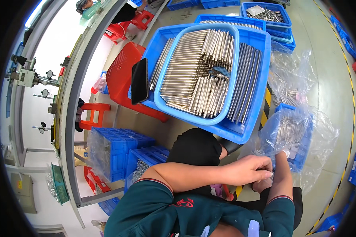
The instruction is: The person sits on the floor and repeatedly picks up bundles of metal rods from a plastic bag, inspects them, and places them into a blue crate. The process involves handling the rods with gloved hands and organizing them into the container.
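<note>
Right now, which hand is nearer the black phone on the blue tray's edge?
Left. The left hand reaches across below the tray; the right hand is farther right of the phone, at the plastic bag.

Landmark: the oval blue basin (225, 75) of steel rods on the person's lap. It rests on a larger blue crate (257, 79), so the lap is fully occupied. Left of the basin, a black phone (139, 81) and a red stool (120, 75) block passage. Right of it, crumpled plastic bags (292, 75) crowd the floor. Bare concrete floor (324, 47) lies open farther right. Beyond the basin stand more blue crates (265, 14).
</note>
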`<state>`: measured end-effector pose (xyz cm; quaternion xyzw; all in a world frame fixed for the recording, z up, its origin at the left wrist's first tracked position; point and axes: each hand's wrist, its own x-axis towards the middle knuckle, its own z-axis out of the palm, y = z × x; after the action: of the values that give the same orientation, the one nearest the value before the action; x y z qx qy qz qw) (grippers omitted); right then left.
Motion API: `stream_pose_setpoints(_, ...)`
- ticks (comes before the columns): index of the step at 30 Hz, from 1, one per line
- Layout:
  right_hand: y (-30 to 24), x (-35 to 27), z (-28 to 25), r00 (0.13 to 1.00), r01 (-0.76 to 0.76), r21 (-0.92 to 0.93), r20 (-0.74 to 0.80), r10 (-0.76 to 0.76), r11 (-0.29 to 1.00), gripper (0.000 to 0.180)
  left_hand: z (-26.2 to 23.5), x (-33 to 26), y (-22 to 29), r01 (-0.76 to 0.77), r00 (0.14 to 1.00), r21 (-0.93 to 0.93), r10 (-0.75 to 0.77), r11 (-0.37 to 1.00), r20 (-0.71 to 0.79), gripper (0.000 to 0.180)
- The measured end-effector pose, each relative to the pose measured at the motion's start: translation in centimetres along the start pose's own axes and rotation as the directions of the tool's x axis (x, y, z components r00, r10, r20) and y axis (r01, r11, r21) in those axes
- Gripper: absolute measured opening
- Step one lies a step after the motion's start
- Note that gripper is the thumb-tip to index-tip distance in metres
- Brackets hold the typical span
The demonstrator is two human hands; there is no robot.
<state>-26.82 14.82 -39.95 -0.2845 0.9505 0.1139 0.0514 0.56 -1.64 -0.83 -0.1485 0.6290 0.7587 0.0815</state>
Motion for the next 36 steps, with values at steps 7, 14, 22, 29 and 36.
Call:
stream_pose_setpoints(7, 2.0, -2.3, -0.9, 0.993, 0.058, -0.040, 0.105, -0.054, 0.998, 0.046, 0.1, -0.5, 0.3, 0.006, 0.999, 0.026, -0.007, 1.000, 0.041, 0.017)
stream_pose_setpoints(14, 5.8, -3.1, -7.0, 0.695, 0.442, -0.140, 0.678, -0.240, 0.886, 0.044, -0.1, -0.1, -0.3, -0.059, 0.998, -0.100, 0.057, 0.993, -0.023, 0.018)
stream_pose_setpoints(22, 10.6, -7.4, -24.4, 0.655, 0.000, 0.343, 0.710, -0.259, 0.939, 0.021, -0.4, -0.7, 0.7, -0.124, 0.988, -0.240, 0.097, 0.963, -0.119, 0.021)
stream_pose_setpoints(29, 7.5, -17.0, -37.1, 0.907, -0.201, 0.920, 0.305, -0.290, 0.338, 0.028, 0.6, -0.2, 0.1, -0.137, 0.988, -0.318, 0.107, 0.938, -0.110, 0.020)
stream_pose_setpoints(36, 1.5, -23.2, -42.1, 0.936, -0.018, 0.995, 0.050, -0.349, 0.095, 0.021, 1.1, -0.5, -0.4, -0.121, 0.991, -0.511, 0.134, 0.851, -0.012, 0.020)
